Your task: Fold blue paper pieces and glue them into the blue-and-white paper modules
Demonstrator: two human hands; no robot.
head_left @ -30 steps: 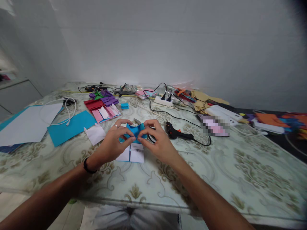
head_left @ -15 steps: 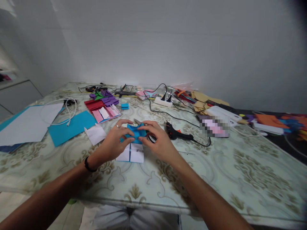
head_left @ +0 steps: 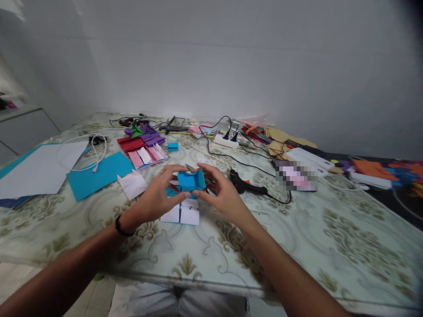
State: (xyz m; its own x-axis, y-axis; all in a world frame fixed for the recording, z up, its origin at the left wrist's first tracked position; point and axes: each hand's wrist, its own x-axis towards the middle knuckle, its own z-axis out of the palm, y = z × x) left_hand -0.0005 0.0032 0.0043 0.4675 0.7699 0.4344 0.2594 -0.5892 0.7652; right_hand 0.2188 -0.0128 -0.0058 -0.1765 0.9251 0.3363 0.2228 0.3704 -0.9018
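One blue paper pc [head_left: 191,182]: in our two hands, just above the table's near-middle part, over a white-faced folded sheet [head_left: 190,217]; shaped like a shallow open tray, walls stood up.
L hand [head_left: 163,192]: fingers curved, part open, thumb at the pc's near edge, index by its far L corner; we've got a light pinch on it.
R hand [head_left: 221,193]: likewise half-curled, thumb at near edge beside the L thumb, index up behind the R wall; light hold too. Other fingertips hidden, can't tell how they sit.
Progress, approx: folds are in & walls raised, so we judge shaping well along; R wall looks flared, so squaring up prob. left. No glue visible on the pc; can't tell re: inside corners.
Sheet below: creased, blue edges, lies flat, partly covered by our hands; looks unfinished.
Glue gun [head_left: 246,185]: on its side, R of our R hand, not touched; black lead trails off R.
White folded paper [head_left: 132,183]: L of our L hand, flaps up.
Blue sheet [head_left: 99,175]: flat, farther L; looks unfolded.
Small blue pc [head_left: 173,146]: folded, beyond our hands, near the pink pcs [head_left: 147,156].
Power strip [head_left: 225,141]: toward the back, w/ black plugs in.
Table [head_left: 291,251]: patterned cover, under it all.
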